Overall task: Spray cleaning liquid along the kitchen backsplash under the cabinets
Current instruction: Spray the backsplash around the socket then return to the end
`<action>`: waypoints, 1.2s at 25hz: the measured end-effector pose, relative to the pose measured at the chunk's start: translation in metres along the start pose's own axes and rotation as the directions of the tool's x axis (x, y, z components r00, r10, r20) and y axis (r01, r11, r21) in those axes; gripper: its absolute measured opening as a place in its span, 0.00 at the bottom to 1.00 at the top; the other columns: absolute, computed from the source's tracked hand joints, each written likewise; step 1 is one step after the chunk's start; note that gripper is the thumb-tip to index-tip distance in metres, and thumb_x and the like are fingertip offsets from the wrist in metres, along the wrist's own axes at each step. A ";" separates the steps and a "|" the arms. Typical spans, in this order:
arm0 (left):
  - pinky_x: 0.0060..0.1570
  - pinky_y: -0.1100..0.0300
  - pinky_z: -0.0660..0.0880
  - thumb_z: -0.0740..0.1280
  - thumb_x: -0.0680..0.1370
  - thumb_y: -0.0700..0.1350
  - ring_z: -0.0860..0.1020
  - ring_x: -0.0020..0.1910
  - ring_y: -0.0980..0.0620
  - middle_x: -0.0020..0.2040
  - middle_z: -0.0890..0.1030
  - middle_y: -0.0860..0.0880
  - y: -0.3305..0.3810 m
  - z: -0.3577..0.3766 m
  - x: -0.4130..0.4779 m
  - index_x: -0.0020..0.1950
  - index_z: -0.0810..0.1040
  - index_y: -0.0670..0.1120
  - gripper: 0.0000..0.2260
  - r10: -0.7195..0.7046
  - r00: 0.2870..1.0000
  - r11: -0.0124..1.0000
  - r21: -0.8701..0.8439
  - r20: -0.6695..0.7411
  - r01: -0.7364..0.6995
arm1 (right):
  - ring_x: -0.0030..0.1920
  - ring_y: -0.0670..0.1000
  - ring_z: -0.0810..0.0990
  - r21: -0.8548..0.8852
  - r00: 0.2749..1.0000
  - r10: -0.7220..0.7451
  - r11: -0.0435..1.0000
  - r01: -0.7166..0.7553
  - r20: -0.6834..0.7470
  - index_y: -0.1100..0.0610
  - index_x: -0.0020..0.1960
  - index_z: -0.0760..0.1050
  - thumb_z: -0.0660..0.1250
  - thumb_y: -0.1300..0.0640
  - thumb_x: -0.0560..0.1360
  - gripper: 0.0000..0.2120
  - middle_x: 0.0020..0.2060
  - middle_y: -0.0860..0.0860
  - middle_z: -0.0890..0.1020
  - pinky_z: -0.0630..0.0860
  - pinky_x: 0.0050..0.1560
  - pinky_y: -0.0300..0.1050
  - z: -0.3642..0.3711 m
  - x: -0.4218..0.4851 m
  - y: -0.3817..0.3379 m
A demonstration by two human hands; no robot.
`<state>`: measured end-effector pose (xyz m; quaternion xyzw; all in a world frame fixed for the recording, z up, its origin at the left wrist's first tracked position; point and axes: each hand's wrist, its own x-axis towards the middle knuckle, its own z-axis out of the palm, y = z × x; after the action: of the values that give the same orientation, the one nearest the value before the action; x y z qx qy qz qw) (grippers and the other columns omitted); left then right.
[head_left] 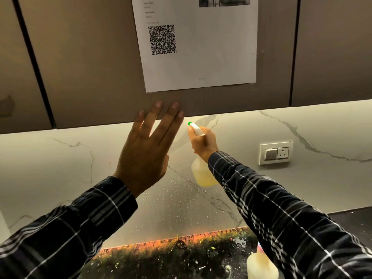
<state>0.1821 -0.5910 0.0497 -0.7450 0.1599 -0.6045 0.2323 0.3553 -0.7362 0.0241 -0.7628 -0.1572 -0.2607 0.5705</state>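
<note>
1. the spray bottle (201,174) is held up close to the marble backsplash (60,168), just under the lower edge of the cabinets; its translucent body holds yellowish liquid and its white head ends in a green nozzle tip (189,123) aimed at the stone.
2. the right hand (203,143) is wrapped around the bottle's neck and trigger, fingers closed on it, the checked sleeve (281,208) reaching in from the lower right.
3. the backsplash below the bottle is speckled with droplets (181,198), some running down in thin streaks toward the counter.
4. the left hand (147,150) is flat and spread, grasping nothing, its fingertips (159,104) overlapping the bottom edge of the cabinet door (90,77).
5. a white sheet of paper (211,57) with a qr code (162,39) is stuck to that door above the hands.
6. a switch and socket plate (276,153) sits on the backsplash well to the right of the bottle.
7. the dark speckled counter (161,262) lies below, with a second pale bottle (261,266) standing on it near the right forearm.
</note>
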 end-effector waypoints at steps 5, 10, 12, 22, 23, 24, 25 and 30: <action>0.81 0.44 0.46 0.65 0.77 0.39 0.58 0.81 0.36 0.83 0.58 0.42 -0.005 0.001 -0.001 0.84 0.57 0.43 0.35 0.021 1.000 1.000 0.007 -0.010 -0.021 | 0.38 0.57 0.84 0.062 0.997 0.051 0.997 -0.055 0.050 0.59 0.47 0.78 0.59 0.45 0.82 0.19 0.38 0.55 0.82 0.84 0.34 0.50 0.004 -0.026 0.008; 0.81 0.44 0.49 0.61 0.80 0.41 0.60 0.81 0.38 0.83 0.60 0.42 -0.017 0.001 -0.004 0.84 0.57 0.43 0.31 0.059 0.998 0.998 0.014 -0.014 -0.059 | 0.39 0.57 0.83 -0.023 0.997 0.021 1.000 -0.020 0.067 0.58 0.45 0.77 0.59 0.44 0.82 0.20 0.37 0.55 0.82 0.85 0.39 0.57 0.017 -0.042 0.025; 0.81 0.43 0.50 0.60 0.80 0.39 0.60 0.81 0.39 0.83 0.60 0.42 -0.027 0.000 -0.010 0.84 0.56 0.43 0.31 0.050 0.999 0.998 0.039 -0.011 -0.049 | 0.38 0.57 0.82 -0.023 0.998 0.021 1.000 -0.019 0.061 0.56 0.42 0.75 0.58 0.43 0.82 0.19 0.35 0.54 0.81 0.84 0.39 0.58 0.023 -0.046 0.029; 0.79 0.38 0.59 0.64 0.80 0.32 0.60 0.81 0.39 0.83 0.58 0.42 -0.105 -0.016 -0.057 0.84 0.55 0.44 0.34 -0.048 0.998 0.986 0.157 -0.026 0.052 | 0.32 0.51 0.74 -0.007 0.986 0.083 0.997 -0.083 0.145 0.53 0.42 0.70 0.58 0.40 0.82 0.18 0.32 0.50 0.77 0.68 0.32 0.45 0.085 -0.088 0.023; 0.79 0.39 0.60 0.64 0.81 0.32 0.60 0.81 0.39 0.83 0.57 0.43 -0.116 -0.017 -0.060 0.84 0.55 0.45 0.34 -0.054 0.998 0.982 0.181 -0.042 0.061 | 0.33 0.52 0.75 0.000 0.980 0.093 0.996 -0.094 0.175 0.53 0.43 0.70 0.59 0.40 0.81 0.18 0.33 0.50 0.77 0.71 0.32 0.46 0.094 -0.093 0.020; 0.79 0.40 0.58 0.65 0.82 0.33 0.60 0.81 0.39 0.83 0.57 0.43 -0.128 -0.019 -0.063 0.85 0.55 0.46 0.34 -0.065 0.997 0.976 0.204 -0.052 0.074 | 0.34 0.52 0.75 0.014 0.974 0.099 0.995 -0.104 0.206 0.53 0.44 0.70 0.59 0.40 0.81 0.17 0.34 0.51 0.77 0.74 0.33 0.48 0.104 -0.098 0.018; 0.79 0.41 0.57 0.66 0.83 0.35 0.60 0.81 0.39 0.83 0.56 0.43 -0.140 -0.021 -0.065 0.85 0.54 0.46 0.34 -0.077 0.996 0.970 0.228 -0.054 0.088 | 0.35 0.53 0.76 0.028 0.966 0.102 0.993 -0.111 0.238 0.53 0.45 0.70 0.61 0.40 0.80 0.16 0.36 0.52 0.78 0.77 0.34 0.51 0.113 -0.103 0.015; 0.78 0.40 0.59 0.62 0.87 0.48 0.62 0.80 0.38 0.82 0.60 0.40 -0.193 -0.034 -0.090 0.85 0.53 0.47 0.29 -0.075 0.996 0.956 0.283 -0.036 0.083 | 0.42 0.50 0.75 -0.011 0.887 0.054 0.998 -0.055 0.458 0.54 0.57 0.63 0.68 0.54 0.78 0.16 0.47 0.54 0.74 0.74 0.40 0.43 0.159 -0.137 -0.001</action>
<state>0.1211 -0.3872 0.0854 -0.7020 0.0444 -0.6394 0.3106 0.2779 -0.5767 -0.0878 -0.8062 -0.2660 -0.0575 0.5253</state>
